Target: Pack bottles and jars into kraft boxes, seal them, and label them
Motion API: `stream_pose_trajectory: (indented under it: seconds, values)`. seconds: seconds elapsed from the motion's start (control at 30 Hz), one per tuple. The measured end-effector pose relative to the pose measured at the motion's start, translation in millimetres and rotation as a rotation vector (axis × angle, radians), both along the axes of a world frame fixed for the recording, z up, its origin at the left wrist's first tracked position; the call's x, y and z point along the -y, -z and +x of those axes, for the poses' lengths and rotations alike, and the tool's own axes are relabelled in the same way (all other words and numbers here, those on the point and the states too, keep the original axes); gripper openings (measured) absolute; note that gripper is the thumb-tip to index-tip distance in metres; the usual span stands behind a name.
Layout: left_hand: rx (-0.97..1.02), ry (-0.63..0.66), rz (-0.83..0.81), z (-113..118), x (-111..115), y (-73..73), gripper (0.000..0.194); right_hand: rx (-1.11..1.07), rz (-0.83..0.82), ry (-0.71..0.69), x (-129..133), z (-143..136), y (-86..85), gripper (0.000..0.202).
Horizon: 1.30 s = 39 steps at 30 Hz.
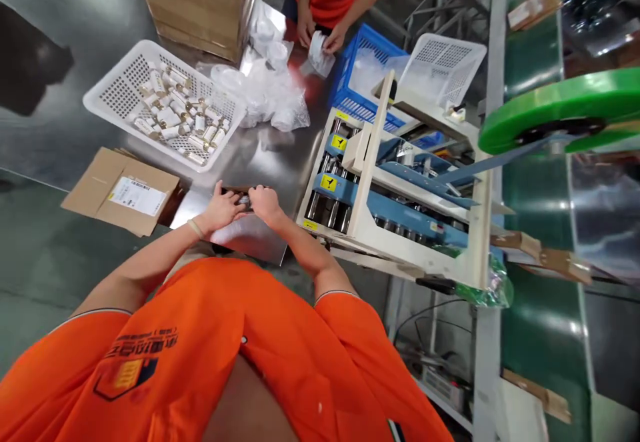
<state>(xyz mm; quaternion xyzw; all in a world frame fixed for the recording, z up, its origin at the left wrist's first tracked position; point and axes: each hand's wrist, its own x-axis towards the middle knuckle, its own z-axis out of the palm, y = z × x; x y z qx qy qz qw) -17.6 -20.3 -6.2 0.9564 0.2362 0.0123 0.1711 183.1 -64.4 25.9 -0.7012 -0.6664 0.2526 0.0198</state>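
At the near edge of the metal table (250, 242), my left hand (225, 207) and my right hand (266, 203) are close together over a small brown cardboard box (235, 189). My left fingers lie curled over its left side, and my right fingers grip its right side. Something pale shows inside the box between my fingers, too small to name. My hands hide most of the box. Left of my hands lies a stack of flattened cartons (95, 192) with a white label on the top one. Beyond them stands a white perforated basket (120, 112) holding several small white bottles with gold-coloured ends (169, 117).
A large carton (195, 12) of white items and a heap of plastic-wrapped white pieces (265, 95) lie farther back. A co-worker's hands (320, 39) hold a wrapped white item beside a blue crate (345, 75). A roller taping machine (365, 182) and green conveyor (530, 195) stand right.
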Motion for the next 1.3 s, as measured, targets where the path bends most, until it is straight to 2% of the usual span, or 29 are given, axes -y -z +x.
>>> stream_pose_trajectory:
  seconds: [0.1, 0.17, 0.23, 0.33, 0.43, 0.5, 0.57, 0.6, 0.67, 0.73, 0.8, 0.83, 0.97, 1.03, 1.17, 1.3]
  values:
    - [0.006, -0.002, -0.028, 3, 3, -1.0, 0.030, -0.052, 0.211, 0.311, 28, 37, 5.9, 0.029]
    - [0.023, -0.002, -0.052, 12, 6, 0.9, 0.029, -0.233, 0.188, 0.453, 36, 53, 19.4, 0.021]
    - [0.040, -0.014, -0.078, 25, 10, 3.7, 0.026, -0.420, 0.105, 0.477, 31, 55, 37.6, 0.016]
    - [0.083, -0.032, -0.125, 38, 10, 9.0, 0.021, -0.438, 0.071, 0.359, 15, 46, 59.0, 0.013]
    - [0.214, -0.057, -0.245, 26, -1, 17.2, 0.024, -0.346, 0.080, 0.077, 14, 48, 62.9, 0.004]
    - [0.396, -0.191, -0.376, 4, -14, 25.1, 0.032, -0.340, 0.103, -0.146, 26, 56, 60.9, 0.012]
    - [0.553, -0.361, -0.483, -17, -24, 34.8, 0.047, -0.315, 0.124, -0.265, 41, 64, 59.7, 0.023]
    - [0.588, -0.411, -0.532, -23, -27, 39.9, 0.057, -0.287, 0.120, -0.281, 48, 67, 59.5, 0.026]
    - [0.571, -0.422, -0.674, -25, -27, 49.5, 0.074, -0.230, 0.091, -0.285, 54, 67, 58.6, 0.024]
    - [0.533, -0.434, -0.815, -13, -23, 57.2, 0.081, -0.198, 0.048, -0.287, 53, 63, 55.6, 0.024]
    - [0.509, -0.485, -0.871, 1, -20, 62.0, 0.084, -0.159, 0.017, -0.229, 45, 56, 50.0, 0.021]
    - [0.496, -0.502, -0.863, 6, -20, 63.4, 0.085, -0.120, 0.018, -0.160, 42, 52, 46.8, 0.028]
    - [0.433, -0.428, -0.912, 4, -31, 62.5, 0.093, -0.035, 0.043, 0.151, 31, 45, 36.8, 0.089]
    - [0.409, -0.405, -0.939, -3, -36, 59.5, 0.097, -0.136, 0.010, 0.175, 28, 50, 35.2, 0.104]
    - [0.359, -0.441, -0.917, -6, -36, 55.2, 0.097, -0.350, -0.037, 0.125, 19, 71, 35.0, 0.121]
    - [0.340, -0.433, -0.947, -1, -33, 57.0, 0.093, -0.328, -0.098, 0.190, 4, 78, 32.4, 0.135]
